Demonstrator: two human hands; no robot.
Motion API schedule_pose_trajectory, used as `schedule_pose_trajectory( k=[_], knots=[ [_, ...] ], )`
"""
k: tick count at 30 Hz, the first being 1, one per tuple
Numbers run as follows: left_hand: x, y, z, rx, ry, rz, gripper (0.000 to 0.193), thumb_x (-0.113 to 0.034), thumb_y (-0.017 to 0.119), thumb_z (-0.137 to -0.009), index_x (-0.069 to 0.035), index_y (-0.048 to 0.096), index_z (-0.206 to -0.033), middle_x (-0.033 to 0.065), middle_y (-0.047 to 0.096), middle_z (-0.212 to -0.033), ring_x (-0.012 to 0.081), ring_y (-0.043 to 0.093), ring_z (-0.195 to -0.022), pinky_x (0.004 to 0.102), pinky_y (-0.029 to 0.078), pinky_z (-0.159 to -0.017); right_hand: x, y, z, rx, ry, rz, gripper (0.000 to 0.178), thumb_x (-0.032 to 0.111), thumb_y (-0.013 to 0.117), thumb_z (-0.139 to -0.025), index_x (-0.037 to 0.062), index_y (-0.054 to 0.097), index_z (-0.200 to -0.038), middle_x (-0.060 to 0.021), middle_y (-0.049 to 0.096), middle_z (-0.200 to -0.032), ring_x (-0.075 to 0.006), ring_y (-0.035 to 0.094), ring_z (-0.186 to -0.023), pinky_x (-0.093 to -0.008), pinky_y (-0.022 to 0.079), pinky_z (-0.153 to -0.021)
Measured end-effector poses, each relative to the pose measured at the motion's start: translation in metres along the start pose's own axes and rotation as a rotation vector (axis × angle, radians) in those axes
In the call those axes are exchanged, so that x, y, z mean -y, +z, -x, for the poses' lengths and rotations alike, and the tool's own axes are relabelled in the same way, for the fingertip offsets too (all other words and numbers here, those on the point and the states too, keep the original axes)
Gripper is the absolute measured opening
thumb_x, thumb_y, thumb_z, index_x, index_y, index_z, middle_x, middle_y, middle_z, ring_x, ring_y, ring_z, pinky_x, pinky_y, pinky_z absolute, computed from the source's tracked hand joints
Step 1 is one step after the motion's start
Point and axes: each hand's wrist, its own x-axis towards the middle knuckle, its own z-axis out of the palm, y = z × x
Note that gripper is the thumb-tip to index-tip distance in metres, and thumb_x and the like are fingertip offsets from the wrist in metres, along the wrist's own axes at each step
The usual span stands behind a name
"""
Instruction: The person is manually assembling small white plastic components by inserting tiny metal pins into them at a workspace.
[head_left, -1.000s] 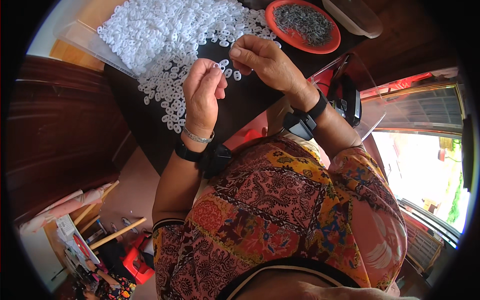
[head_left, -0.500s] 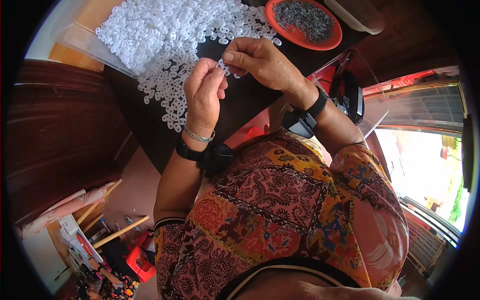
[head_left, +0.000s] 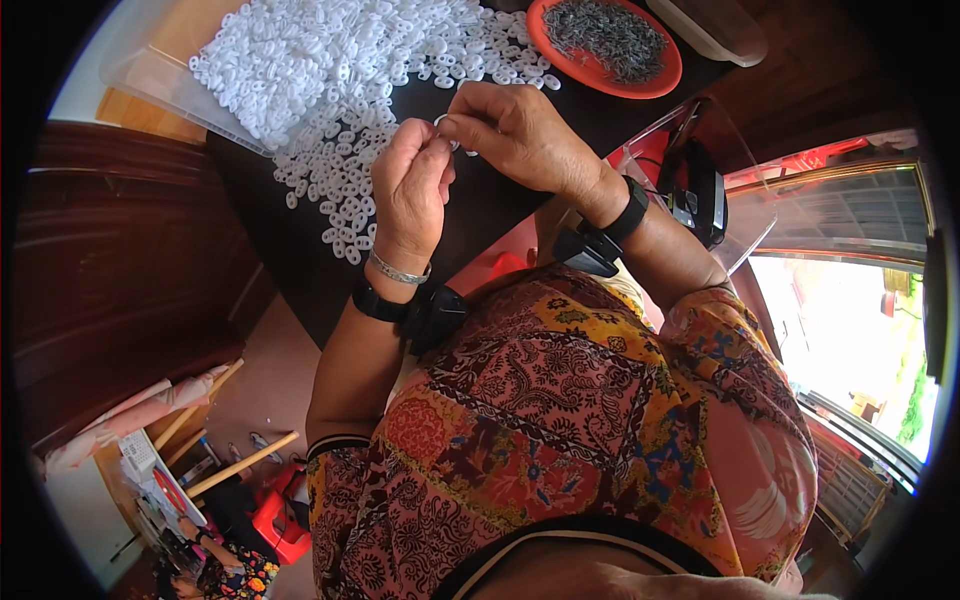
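My left hand (head_left: 410, 190) is closed, thumb against curled fingers, pinching a small white plastic oval piece (head_left: 440, 119) that is mostly hidden by the fingertips. Right beside it, my right hand (head_left: 520, 138) is pinched shut, its thumb and fingertips meeting the left ones at that piece. Whatever else the right fingertips hold is too small to make out. Beyond both hands lies a big heap of white oval pieces (head_left: 320, 70) with holes in them, spilling over the dark table (head_left: 290, 265). Small grey metal pins (head_left: 610, 40) fill a red-orange plate (head_left: 668, 85) at the far right.
A clear plastic bin (head_left: 165, 95) lies under the heap at the far left. To the right stands a clear box (head_left: 745, 225) holding a black device (head_left: 708, 205). Another person (head_left: 225, 565) sits at the lower left, near a red stool (head_left: 280, 525).
My right hand has come slightly down and toward the left hand, its fingertips now touching at the white piece. My left hand has barely moved.
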Motion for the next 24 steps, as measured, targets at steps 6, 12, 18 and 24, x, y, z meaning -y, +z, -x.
schedule_pose_trajectory(
  k=[6, 12, 18, 24],
  knots=[
    [0.003, 0.001, 0.003, 0.008, 0.020, 0.096, 0.017, -0.015, 0.048, -0.089, -0.004, 0.051, -0.077, -0.0026, 0.045, -0.060, 0.0027, 0.038, -0.049, 0.0178, 0.030, -0.042, -0.006, 0.009, 0.004, -0.102, -0.149, 0.069, 0.020, 0.022, 0.060, -0.084, 0.0037, 0.058, -0.076, -0.0125, 0.058, -0.061, -0.0297, 0.058, -0.055, -0.0358, 0.046, -0.051],
    [-0.001, -0.005, -0.005, 0.030, -0.042, 0.055, 0.017, -0.016, 0.050, -0.089, -0.004, 0.053, -0.077, -0.0029, 0.046, -0.059, 0.0027, 0.038, -0.048, 0.0178, 0.029, -0.042, -0.001, -0.006, -0.006, 0.164, -0.017, 0.110, 0.026, 0.027, 0.053, -0.092, 0.0024, 0.060, -0.086, -0.0083, 0.057, -0.066, -0.0183, 0.055, -0.059, -0.0300, 0.046, -0.058],
    [-0.001, -0.004, -0.006, -0.013, -0.054, 0.160, 0.015, -0.013, 0.050, -0.089, -0.007, 0.051, -0.075, -0.0013, 0.047, -0.059, 0.0034, 0.037, -0.046, 0.0172, 0.029, -0.042, -0.011, -0.033, -0.008, 0.103, 0.209, -0.205, 0.036, 0.035, 0.049, -0.094, 0.0018, 0.063, -0.095, -0.0020, 0.056, -0.071, -0.0083, 0.051, -0.065, -0.0227, 0.043, -0.061],
    [0.002, -0.003, -0.007, 0.005, -0.077, 0.155, 0.014, -0.014, 0.051, -0.088, -0.006, 0.051, -0.075, -0.0014, 0.047, -0.060, 0.0035, 0.037, -0.047, 0.0174, 0.029, -0.043, -0.008, -0.017, 0.003, 0.154, 0.110, -0.360, 0.022, 0.022, 0.059, -0.089, 0.0018, 0.062, -0.098, 0.0008, 0.058, -0.081, -0.0055, 0.052, -0.073, -0.0212, 0.044, -0.064]
  ],
)
